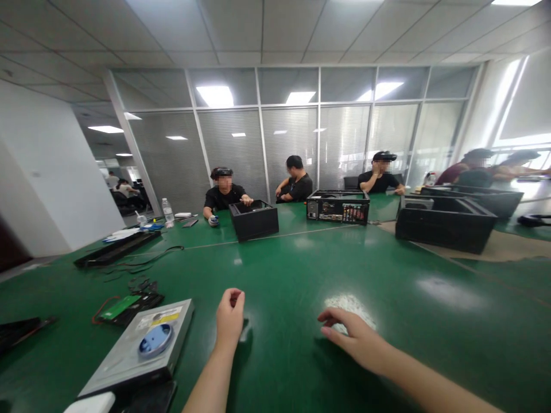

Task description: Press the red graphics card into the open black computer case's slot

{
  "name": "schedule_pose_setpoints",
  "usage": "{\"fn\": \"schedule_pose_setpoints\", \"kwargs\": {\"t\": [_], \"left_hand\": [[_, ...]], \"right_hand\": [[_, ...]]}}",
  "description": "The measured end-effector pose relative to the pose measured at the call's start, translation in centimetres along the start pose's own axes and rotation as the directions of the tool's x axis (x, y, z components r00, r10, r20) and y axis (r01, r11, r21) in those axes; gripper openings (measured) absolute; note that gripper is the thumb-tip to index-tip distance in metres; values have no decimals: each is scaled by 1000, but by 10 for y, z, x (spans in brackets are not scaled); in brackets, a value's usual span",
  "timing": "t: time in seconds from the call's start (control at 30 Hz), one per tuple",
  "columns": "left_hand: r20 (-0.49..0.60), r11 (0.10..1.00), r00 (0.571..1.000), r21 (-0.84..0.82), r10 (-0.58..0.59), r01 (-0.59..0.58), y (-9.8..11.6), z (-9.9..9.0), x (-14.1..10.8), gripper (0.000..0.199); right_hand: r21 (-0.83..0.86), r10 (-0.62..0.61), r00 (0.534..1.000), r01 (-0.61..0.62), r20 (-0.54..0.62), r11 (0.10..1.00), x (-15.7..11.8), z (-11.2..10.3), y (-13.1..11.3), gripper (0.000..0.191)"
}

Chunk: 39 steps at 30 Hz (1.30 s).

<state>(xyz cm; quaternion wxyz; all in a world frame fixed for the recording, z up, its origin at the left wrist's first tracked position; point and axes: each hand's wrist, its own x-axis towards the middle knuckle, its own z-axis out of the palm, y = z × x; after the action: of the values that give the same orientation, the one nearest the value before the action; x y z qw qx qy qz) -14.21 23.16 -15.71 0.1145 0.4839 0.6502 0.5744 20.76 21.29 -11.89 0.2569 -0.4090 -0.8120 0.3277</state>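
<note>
So, got a left hand (231, 316) curled over a green table (284, 358), can't tell if gripping anything, plus a right hand (350, 334) loose and unclenched. Also got a disc drive (125, 353) left of both, with a blue round piece (155, 341) on top.

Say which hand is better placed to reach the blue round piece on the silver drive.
Likely the left hand: it is nearer the silver drive and the blue round piece; the right hand is farther across the green table.
</note>
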Motion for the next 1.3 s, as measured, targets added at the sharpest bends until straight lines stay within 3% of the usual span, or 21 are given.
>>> {"fn": "schedule_pose_setpoints", "kwargs": {"t": [0.1, 0.23, 0.43, 0.7, 1.3], "left_hand": [[53, 999, 999, 47, 14, -16, 3, 3, -1, 29], [95, 996, 995, 85, 19, -27, 1, 3, -2, 33], [129, 996, 992, 86, -1, -10, -6, 4, -1, 35], [159, 997, 987, 76, 5, -17, 2, 8, -6, 31], [166, 998, 986, 63, 11, -22, 6, 10, -9, 27]], "right_hand": [[5, 22, 994, -21, -109, 1000, -7, -12, 20, 34], [4, 10, 981, -9, -192, 1000, 6, -29, 38, 29], [32, 7, 984, -1, -177, 999, 14, -24, 44, 22], [15, -74, 992, 76, -105, 997, 15, -18, 42, 18], [-34, -91, 993, 89, -78, 995, 17, -17, 48, 14]]}}
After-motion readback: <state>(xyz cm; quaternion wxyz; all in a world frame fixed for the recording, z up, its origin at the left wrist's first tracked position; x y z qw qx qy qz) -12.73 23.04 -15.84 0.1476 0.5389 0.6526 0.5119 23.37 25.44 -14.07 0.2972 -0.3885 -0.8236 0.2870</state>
